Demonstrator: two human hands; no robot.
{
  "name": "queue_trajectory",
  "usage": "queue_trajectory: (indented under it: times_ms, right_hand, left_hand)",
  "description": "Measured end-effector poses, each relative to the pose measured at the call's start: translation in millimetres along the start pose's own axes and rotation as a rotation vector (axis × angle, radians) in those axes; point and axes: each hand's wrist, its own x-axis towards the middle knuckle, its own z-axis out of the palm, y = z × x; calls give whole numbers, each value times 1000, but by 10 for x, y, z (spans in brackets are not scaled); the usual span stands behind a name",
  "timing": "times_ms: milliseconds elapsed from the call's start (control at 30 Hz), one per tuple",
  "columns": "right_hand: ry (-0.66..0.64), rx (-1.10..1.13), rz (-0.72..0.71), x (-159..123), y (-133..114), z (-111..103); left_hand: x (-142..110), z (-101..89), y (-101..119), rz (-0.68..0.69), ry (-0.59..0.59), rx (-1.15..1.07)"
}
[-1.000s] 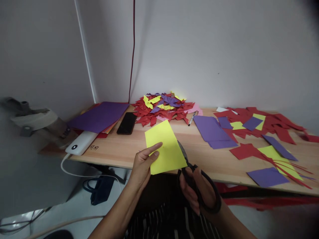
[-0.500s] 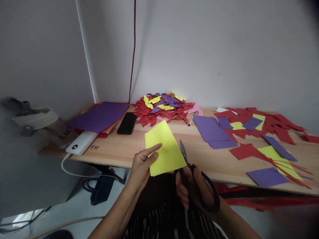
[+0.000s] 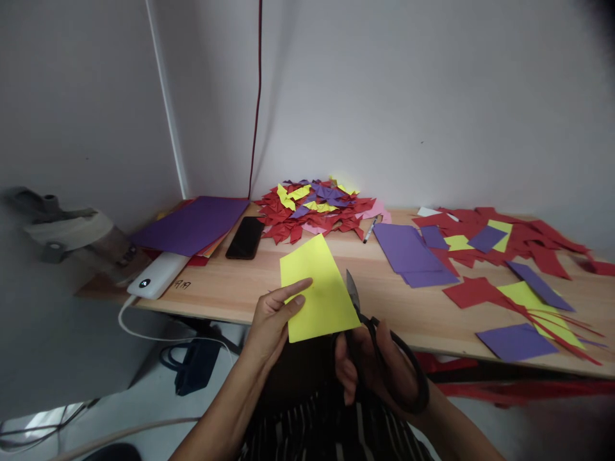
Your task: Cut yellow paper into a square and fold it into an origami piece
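Observation:
A yellow sheet of paper (image 3: 324,298) is pinched at its left side by my left hand (image 3: 276,320), thumb and forefinger lying on its face. My right hand (image 3: 379,365) grips black-handled scissors (image 3: 353,291), its fingers through the loops. The visible blade points up and away, close along the paper's right edge near the lower right corner; part of the scissors is hidden behind the sheet. Beyond the paper lies a heap of folded red, purple, yellow and pink paper pieces (image 3: 321,208) against the wall.
Left on the wooden table (image 3: 230,298) lie a phone (image 3: 245,238), purple sheets (image 3: 202,221) and a white power bank (image 3: 158,275) with a cable. A clear bottle (image 3: 91,240) leans there. Rightward are a pen (image 3: 369,230), purple pieces (image 3: 408,253) and red scraps (image 3: 523,234).
The yellow paper has turned slightly in my left hand. My right hand's scissor handles have spread a little and shifted slightly down; the table things stay put.

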Motion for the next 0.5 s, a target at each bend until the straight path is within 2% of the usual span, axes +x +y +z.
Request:
queue_trajectory:
  times_ms: [133,300,500]
  right_hand:
    - [14,-73,-44,39,41,-31]
    - [121,-121,-95,50,93,-44]
    - [182,-159,-89,17,111,-23]
  left_hand:
    - [-2,-2,16,-3,4,-1]
    - [-7,28,10,-32,-6,-52]
    - [19,-1,-38,-14,28,-24]
